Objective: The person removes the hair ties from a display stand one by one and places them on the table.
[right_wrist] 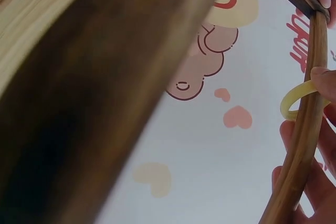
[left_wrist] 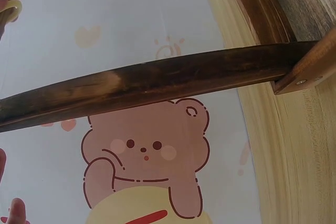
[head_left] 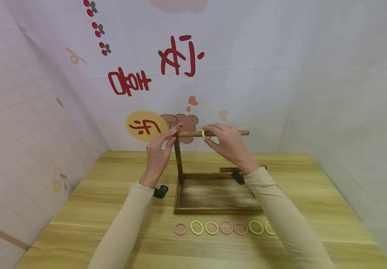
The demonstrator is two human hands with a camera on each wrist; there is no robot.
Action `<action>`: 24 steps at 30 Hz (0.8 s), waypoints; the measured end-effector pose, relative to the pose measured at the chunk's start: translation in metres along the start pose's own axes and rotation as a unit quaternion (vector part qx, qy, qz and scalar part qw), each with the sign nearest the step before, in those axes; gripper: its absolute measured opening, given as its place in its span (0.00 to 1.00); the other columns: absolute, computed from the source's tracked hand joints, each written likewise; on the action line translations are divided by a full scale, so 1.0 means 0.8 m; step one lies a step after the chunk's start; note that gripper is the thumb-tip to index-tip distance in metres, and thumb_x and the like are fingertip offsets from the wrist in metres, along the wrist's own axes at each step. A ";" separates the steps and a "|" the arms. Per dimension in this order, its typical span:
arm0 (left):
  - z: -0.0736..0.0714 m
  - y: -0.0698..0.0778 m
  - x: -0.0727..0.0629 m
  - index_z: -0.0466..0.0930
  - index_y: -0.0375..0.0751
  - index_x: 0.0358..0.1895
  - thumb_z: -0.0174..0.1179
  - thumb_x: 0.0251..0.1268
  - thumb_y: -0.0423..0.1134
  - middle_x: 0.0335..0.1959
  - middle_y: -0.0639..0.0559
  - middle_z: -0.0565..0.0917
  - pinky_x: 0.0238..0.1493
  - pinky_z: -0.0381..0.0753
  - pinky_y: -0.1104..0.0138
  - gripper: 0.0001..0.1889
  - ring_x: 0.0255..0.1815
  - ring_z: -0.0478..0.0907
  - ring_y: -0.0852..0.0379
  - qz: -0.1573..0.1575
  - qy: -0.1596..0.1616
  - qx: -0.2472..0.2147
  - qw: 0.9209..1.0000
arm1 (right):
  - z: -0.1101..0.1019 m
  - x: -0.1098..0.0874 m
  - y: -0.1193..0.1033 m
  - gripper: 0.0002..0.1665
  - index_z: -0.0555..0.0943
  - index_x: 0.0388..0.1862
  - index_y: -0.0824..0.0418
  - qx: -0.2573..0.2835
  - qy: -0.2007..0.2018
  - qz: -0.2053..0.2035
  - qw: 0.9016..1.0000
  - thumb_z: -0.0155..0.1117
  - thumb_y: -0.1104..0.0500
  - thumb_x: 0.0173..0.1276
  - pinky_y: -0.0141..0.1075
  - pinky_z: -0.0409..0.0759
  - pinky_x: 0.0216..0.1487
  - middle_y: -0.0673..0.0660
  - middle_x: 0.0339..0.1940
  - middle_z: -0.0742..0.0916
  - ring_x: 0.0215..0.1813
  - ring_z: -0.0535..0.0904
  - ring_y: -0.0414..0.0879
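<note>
A brown wooden stand (head_left: 179, 160) has an upright post and a top bar (head_left: 188, 134) running right from it. At the post's top corner, my left hand (head_left: 158, 151) grips the wood between fingertips and thumb. My right hand (head_left: 228, 144) pinches a yellow ring (head_left: 204, 134), which encircles the top bar partway along. In the right wrist view the thumb presses on that yellow ring (right_wrist: 289, 104), and other fingers lie behind the bar (right_wrist: 306, 145). The left wrist view shows the dark post (left_wrist: 157, 77) and only the edges of my left fingers.
Below the top bar lies the stand's tray base (head_left: 220, 211), with a shorter bar (head_left: 227, 170) above its back right. In front, a row of several pink, yellow and orange rings (head_left: 180, 234) lies on the wooden table (head_left: 112, 209). My right sleeve partly hides the row's end.
</note>
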State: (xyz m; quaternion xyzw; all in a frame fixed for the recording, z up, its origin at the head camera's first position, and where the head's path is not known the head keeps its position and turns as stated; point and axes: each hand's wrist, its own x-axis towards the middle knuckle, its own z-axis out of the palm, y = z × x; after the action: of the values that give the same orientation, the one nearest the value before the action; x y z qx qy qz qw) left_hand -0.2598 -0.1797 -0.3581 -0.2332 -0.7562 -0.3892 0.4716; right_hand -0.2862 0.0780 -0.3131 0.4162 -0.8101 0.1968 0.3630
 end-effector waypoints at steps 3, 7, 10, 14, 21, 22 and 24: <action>0.000 0.000 0.001 0.88 0.36 0.55 0.69 0.67 0.30 0.55 0.46 0.88 0.55 0.83 0.49 0.14 0.46 0.88 0.45 0.000 -0.002 0.000 1.000 | -0.001 0.000 0.002 0.25 0.86 0.59 0.60 0.002 0.001 -0.001 1.000 0.80 0.59 0.63 0.52 0.85 0.48 0.57 0.53 0.90 0.45 0.88 0.53; 0.000 0.000 0.001 0.88 0.36 0.54 0.69 0.67 0.30 0.54 0.45 0.89 0.54 0.83 0.49 0.14 0.46 0.88 0.45 0.002 -0.001 0.002 1.000 | -0.002 0.000 0.005 0.25 0.86 0.59 0.60 -0.001 0.000 -0.003 1.000 0.80 0.58 0.64 0.52 0.85 0.48 0.57 0.53 0.90 0.45 0.88 0.52; 0.001 0.001 0.002 0.88 0.36 0.55 0.69 0.66 0.30 0.54 0.45 0.89 0.52 0.84 0.49 0.14 0.45 0.88 0.45 0.003 -0.001 0.004 1.000 | -0.004 -0.001 0.007 0.25 0.85 0.59 0.60 -0.002 0.002 -0.005 1.000 0.80 0.59 0.63 0.52 0.84 0.49 0.57 0.54 0.90 0.47 0.88 0.52; 0.002 0.001 0.003 0.88 0.36 0.55 0.69 0.67 0.29 0.54 0.46 0.89 0.53 0.83 0.48 0.14 0.46 0.88 0.45 0.002 -0.001 0.002 1.000 | -0.008 -0.003 0.008 0.26 0.85 0.60 0.60 -0.001 0.003 -0.003 1.000 0.80 0.58 0.64 0.53 0.83 0.51 0.57 0.54 0.89 0.50 0.87 0.52; 0.002 -0.001 0.002 0.88 0.36 0.54 0.69 0.66 0.28 0.54 0.45 0.89 0.53 0.83 0.48 0.14 0.45 0.88 0.44 0.007 0.004 0.006 1.000 | -0.011 -0.005 0.009 0.25 0.85 0.61 0.59 0.002 -0.007 0.007 1.000 0.78 0.57 0.66 0.54 0.82 0.54 0.56 0.55 0.89 0.52 0.87 0.52; 0.002 -0.001 0.002 0.88 0.36 0.54 0.69 0.66 0.28 0.54 0.45 0.89 0.53 0.83 0.48 0.14 0.46 0.88 0.44 0.007 0.003 0.005 1.000 | -0.011 -0.005 0.009 0.25 0.85 0.60 0.59 0.003 -0.007 0.009 1.000 0.78 0.58 0.66 0.54 0.81 0.55 0.56 0.55 0.89 0.52 0.87 0.52; 0.001 -0.001 0.001 0.88 0.36 0.54 0.69 0.66 0.29 0.54 0.46 0.89 0.54 0.83 0.48 0.14 0.46 0.88 0.44 0.006 0.001 0.004 1.000 | -0.012 -0.006 0.009 0.25 0.85 0.60 0.59 0.006 -0.006 0.009 1.000 0.79 0.58 0.65 0.54 0.81 0.55 0.56 0.55 0.89 0.52 0.87 0.52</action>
State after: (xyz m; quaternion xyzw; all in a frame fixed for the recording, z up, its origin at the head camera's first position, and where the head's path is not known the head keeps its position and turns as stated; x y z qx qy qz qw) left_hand -0.2616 -0.1795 -0.3579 -0.2351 -0.7559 -0.3833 0.4758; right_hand -0.2865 0.0907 -0.3106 0.4121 -0.8150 0.2028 0.3533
